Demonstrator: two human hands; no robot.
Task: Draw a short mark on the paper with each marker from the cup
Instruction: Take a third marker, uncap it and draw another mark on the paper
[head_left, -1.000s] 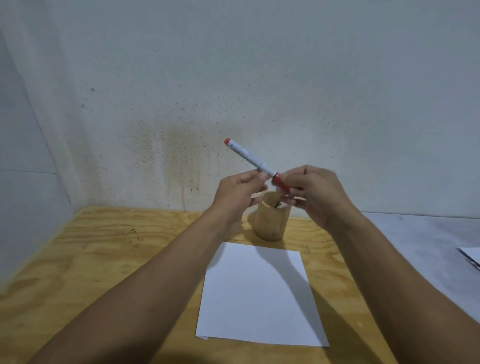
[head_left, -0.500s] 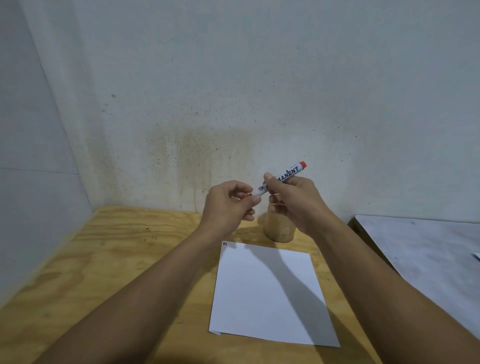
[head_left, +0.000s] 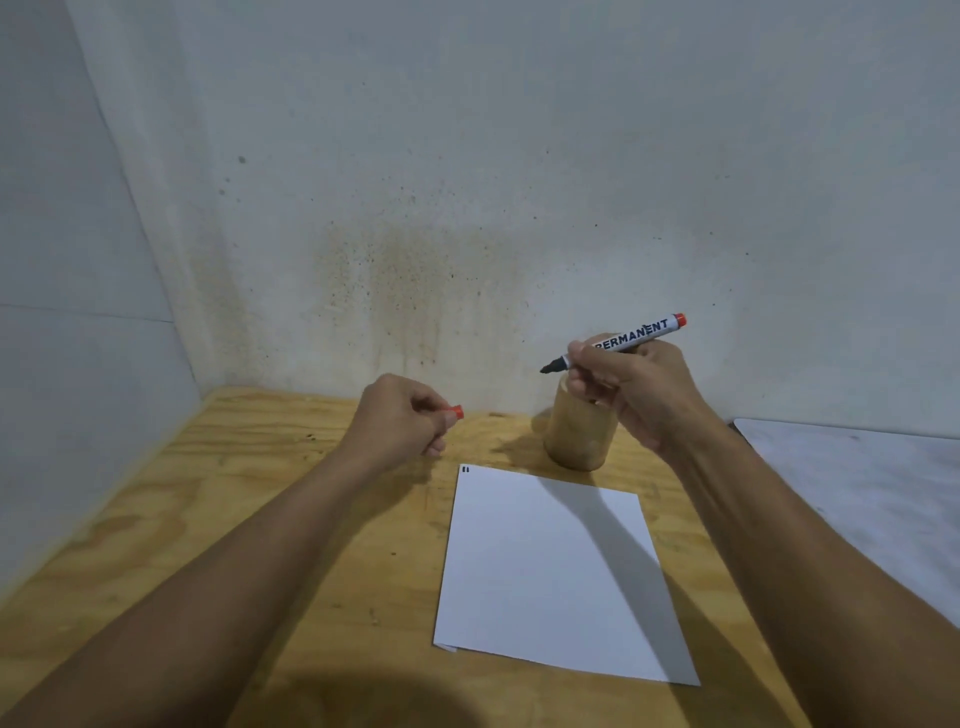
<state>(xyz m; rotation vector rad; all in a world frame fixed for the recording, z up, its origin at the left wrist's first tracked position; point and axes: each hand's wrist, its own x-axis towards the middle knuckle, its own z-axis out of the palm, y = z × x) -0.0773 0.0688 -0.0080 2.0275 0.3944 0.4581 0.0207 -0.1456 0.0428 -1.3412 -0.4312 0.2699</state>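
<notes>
Now the right hand (head_left: 636, 395) grips the uncapped marker (head_left: 618, 343) (tip toward 8 o'clock) above the cup (head_left: 576, 439) — the left hand (head_left: 400, 423) pinches its cap (head_left: 456, 412).

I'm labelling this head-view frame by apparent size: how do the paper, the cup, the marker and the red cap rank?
Largest to smallest as seen:
1. paper
2. cup
3. marker, longer than the cup but much thinner
4. red cap, mostly hidden in the left hand

A plywood table (head_left: 218, 519) is carrying two things: a white paper (head_left: 550, 582) is lying flat near its middle, and a wooden cup (head_left: 576, 439) is standing upright at the paper's twelve o'clock, just beyond its far edge.
</notes>
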